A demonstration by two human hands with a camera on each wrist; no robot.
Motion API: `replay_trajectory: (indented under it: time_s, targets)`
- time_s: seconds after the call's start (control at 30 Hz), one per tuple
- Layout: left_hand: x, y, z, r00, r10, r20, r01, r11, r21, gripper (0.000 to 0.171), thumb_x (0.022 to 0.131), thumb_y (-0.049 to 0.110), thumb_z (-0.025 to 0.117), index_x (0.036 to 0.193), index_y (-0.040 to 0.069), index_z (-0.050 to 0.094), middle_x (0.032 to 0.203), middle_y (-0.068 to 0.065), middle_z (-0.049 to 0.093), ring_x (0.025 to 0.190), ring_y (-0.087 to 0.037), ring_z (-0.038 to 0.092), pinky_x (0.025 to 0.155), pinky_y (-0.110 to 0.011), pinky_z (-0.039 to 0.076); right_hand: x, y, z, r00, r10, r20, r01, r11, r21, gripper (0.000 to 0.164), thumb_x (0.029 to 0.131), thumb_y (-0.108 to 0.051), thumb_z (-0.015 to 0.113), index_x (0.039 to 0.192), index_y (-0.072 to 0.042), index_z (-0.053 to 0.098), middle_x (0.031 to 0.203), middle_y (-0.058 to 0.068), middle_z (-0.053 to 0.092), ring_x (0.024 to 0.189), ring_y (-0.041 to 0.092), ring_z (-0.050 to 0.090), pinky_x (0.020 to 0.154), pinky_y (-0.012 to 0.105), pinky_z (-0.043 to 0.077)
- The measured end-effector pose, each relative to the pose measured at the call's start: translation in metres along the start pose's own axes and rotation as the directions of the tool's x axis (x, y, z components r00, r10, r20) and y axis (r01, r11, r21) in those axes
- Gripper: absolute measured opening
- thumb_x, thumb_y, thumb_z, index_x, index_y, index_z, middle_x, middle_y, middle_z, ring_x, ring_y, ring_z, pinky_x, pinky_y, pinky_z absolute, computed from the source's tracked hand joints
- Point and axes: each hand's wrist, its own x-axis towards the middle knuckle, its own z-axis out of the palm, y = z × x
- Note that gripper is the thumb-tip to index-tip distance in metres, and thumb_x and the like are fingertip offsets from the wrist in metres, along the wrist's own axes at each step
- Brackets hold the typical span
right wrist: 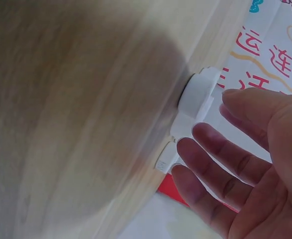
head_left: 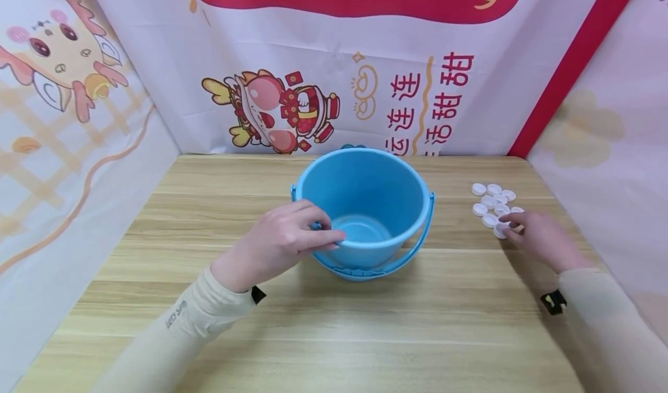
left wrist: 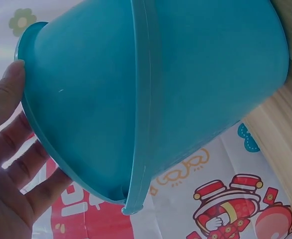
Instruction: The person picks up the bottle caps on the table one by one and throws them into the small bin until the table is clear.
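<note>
A blue bucket is stood upright in the middle of a wooden table, its handle lowered toward the near side. The bucket's rim is gripped at its near left by the left hand, thumb and fingers set on opposite sides. Well apart, to the right, small white round caps are clustered on the wood. The nearest cap is reached by the right hand, its fingers spread and slightly bent; no cap is seen pinched. The step in hand is judged to be picking up a cap while the bucket is steadied; a light closing of thumb and fingertips on the cap's edge seems called for.
</note>
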Motion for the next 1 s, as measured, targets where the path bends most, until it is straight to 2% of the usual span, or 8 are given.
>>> replay_trajectory:
  time_s: [0.27,0.57,0.63,0.73,0.83,1.0]
  targets:
    - [0.001,0.006,0.001,0.998,-0.066,-0.002,0.066,0.998,-0.024,0.036,0.077,0.014,0.084,0.112,0.017,0.077,0.095,-0.006,0.066,0.085,-0.019,0.059,0.072,-0.024,0.055,0.002,0.003,0.002,0.995,0.087,0.050,-0.090,0.994,0.060,0.037,0.093,-0.026,0.070,0.118,0.002,0.067,0.096,0.020,0.070,0.088,0.039,0.064,0.076,0.056,0.048]
    - [0.003,0.012,-0.001,0.991,-0.122,0.059,0.122,0.993,0.001,0.034,0.078,0.015,0.083,0.112,0.016,0.076,0.098,-0.006,0.066,0.088,-0.019,0.057,0.074,-0.025,0.055,0.007,0.000,0.005,0.992,0.096,0.088,-0.101,0.993,0.061,0.041,0.088,-0.028,0.075,0.116,0.001,0.069,0.096,0.017,0.070,0.089,0.037,0.063,0.077,0.055,0.047]
    - [0.004,0.013,0.000,0.990,-0.127,0.067,0.126,0.992,0.011,0.034,0.079,0.014,0.083,0.111,0.015,0.075,0.098,-0.006,0.066,0.089,-0.020,0.058,0.078,-0.028,0.056,0.008,-0.001,0.006,0.993,0.089,0.081,-0.094,0.994,0.058,0.040,0.087,-0.027,0.076,0.114,0.001,0.069,0.095,0.018,0.070,0.088,0.037,0.064,0.077,0.055,0.048]
    - [0.004,0.014,0.000,0.989,-0.133,0.068,0.133,0.991,0.015,0.033,0.078,0.013,0.083,0.111,0.014,0.075,0.099,-0.007,0.066,0.091,-0.020,0.059,0.088,-0.039,0.055,0.008,-0.003,0.006,0.996,0.070,0.055,-0.073,0.996,0.057,0.036,0.086,-0.023,0.076,0.111,0.002,0.070,0.091,0.017,0.070,0.084,0.036,0.064,0.074,0.053,0.048]
    - [0.005,0.014,0.000,0.989,-0.135,0.065,0.134,0.991,0.021,0.032,0.079,0.013,0.083,0.110,0.013,0.075,0.098,-0.007,0.067,0.091,-0.020,0.060,0.094,-0.046,0.051,0.008,-0.005,0.005,0.998,0.063,0.016,-0.064,0.995,0.083,0.033,0.086,-0.019,0.074,0.110,0.004,0.071,0.087,0.015,0.070,0.078,0.031,0.064,0.069,0.048,0.049]
    - [0.004,0.013,0.000,0.988,-0.138,0.068,0.137,0.990,0.028,0.031,0.079,0.014,0.083,0.110,0.015,0.076,0.098,-0.007,0.067,0.088,-0.020,0.059,0.087,-0.036,0.055,0.008,-0.017,-0.004,0.995,0.074,-0.064,-0.061,0.980,0.189,0.033,0.090,-0.018,0.069,0.114,0.005,0.070,0.093,0.019,0.070,0.081,0.027,0.066,0.064,0.035,0.050]
